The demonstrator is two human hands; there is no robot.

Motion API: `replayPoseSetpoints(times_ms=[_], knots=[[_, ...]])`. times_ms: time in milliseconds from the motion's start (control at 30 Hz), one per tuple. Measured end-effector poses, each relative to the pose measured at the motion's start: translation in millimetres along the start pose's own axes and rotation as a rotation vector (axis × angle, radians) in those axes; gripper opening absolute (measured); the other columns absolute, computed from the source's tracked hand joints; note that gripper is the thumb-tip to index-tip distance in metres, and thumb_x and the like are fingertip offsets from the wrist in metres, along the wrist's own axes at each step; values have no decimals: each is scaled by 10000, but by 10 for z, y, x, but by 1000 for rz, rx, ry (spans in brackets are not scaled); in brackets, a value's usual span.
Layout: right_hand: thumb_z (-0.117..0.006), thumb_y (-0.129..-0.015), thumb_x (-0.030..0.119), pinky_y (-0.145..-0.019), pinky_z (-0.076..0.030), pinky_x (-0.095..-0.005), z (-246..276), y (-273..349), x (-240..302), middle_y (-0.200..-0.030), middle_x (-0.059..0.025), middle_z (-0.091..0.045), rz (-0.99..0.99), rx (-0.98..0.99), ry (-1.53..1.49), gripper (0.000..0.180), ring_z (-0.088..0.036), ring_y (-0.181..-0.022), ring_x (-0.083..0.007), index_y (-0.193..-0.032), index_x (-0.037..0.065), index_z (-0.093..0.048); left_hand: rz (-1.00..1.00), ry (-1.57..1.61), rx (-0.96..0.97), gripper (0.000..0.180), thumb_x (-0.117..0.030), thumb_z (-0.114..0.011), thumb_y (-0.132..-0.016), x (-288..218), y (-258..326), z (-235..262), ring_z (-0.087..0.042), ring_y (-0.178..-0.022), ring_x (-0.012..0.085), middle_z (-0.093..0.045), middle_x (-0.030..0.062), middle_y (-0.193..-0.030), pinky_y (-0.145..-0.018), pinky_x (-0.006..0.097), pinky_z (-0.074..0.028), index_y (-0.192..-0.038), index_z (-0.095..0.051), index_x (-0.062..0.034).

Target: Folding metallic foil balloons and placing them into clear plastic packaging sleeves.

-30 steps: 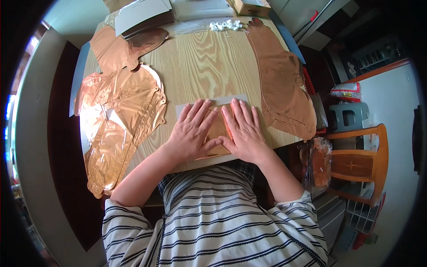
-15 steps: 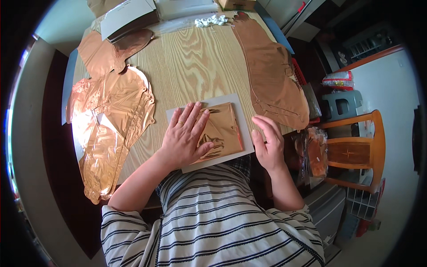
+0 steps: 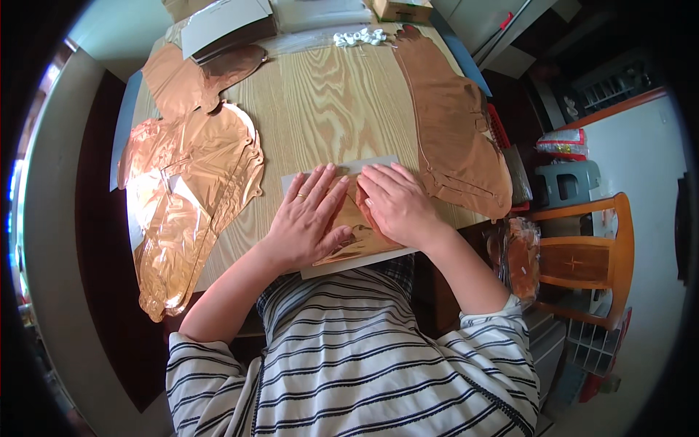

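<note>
From where I stand, the person in the striped top (image 3: 357, 357) sits close against the wood-grained surface (image 3: 328, 109), both hands over a folded piece of copper foil (image 3: 357, 234) that lies on a pale grey card (image 3: 352, 168) at the near edge. The left hand (image 3: 307, 218), with a ring on one finger, rests on the left part of the foil, its grip opened out nearly flat, fingers long and thumb spread toward the middle. The right hand (image 3: 400, 207) lies over the right part, fingers straight and close together, its grip loose rather than curled; its thumb is hidden from me. Between the hands the foil shines. To the left a large crinkled copper foil shape (image 3: 211, 164) spreads down past the edge, with a smaller copper piece (image 3: 175, 80) above it, near a stack of grey cards (image 3: 229, 25). Along the right side lies a long, duller copper shape (image 3: 451, 127). At the far side I see a bunch of white ties (image 3: 360, 37), clear plastic sleeves (image 3: 320, 14) and a small brown box (image 3: 403, 10). Off to the right stands a wooden chair (image 3: 575, 261), with a grey-green stool (image 3: 571, 182) behind it.
</note>
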State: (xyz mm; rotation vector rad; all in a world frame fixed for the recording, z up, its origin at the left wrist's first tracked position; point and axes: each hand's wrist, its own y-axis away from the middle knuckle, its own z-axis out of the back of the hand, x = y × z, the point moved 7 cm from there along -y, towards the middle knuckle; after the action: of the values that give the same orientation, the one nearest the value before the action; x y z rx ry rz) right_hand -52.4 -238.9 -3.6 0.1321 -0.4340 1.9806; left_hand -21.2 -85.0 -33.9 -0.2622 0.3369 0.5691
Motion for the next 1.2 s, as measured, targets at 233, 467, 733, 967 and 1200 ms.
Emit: replayPoseSetpoints(times_ms=[233,467,733,967,1200], knots=[[-588,-906,135,-1125,-411,-456,-140,71,-40,-1311,-216,-618,55,-102,68,384,-570,-1267,-352,-1240,-55,-600,-146,79,14,861,-483,-775,-766,-115,275,319,-333,-1463,440,-397,225,-1541,-1206,602,-235,-1489,-479,-124],[-615,-889,143,-1139,-412,-432,-125,62,6,-1346,-217,-605,58,-54,121,431,-560,-1287,-352,-1274,-49,-594,-457,-88,-192,419,-171,-752,-736,-425,342,340,-710,-1008,336,-700,157,-1047,-944,464,-570,-1096,-669,26],[-630,-904,132,-1164,-406,-420,-147,92,-87,-1404,-183,-594,-6,-38,35,454,-542,-1337,-317,-1338,3,-601,-347,79,-216,320,-71,-747,-822,-163,159,454,-669,-1147,373,-698,190,-1159,-1021,480,-533,-1120,-685,27],[-508,-1033,158,-1037,-504,-428,-21,-20,-204,-1313,-221,-647,-143,95,-233,407,-634,-1211,-348,-1401,-12,-542,-177,214,-192,352,-31,-730,-819,100,161,308,-671,-1161,367,-702,203,-1189,-1017,440,-542,-1168,-697,4],[-466,-1085,373,-913,-555,-409,-117,86,-658,-1176,-165,-730,-183,-87,-671,506,-720,-1056,-276,-1501,84,-478,11,394,-133,352,45,-605,-908,259,143,264,-700,-1138,328,-700,191,-1253,-946,379,-574,-1248,-685,-1]])
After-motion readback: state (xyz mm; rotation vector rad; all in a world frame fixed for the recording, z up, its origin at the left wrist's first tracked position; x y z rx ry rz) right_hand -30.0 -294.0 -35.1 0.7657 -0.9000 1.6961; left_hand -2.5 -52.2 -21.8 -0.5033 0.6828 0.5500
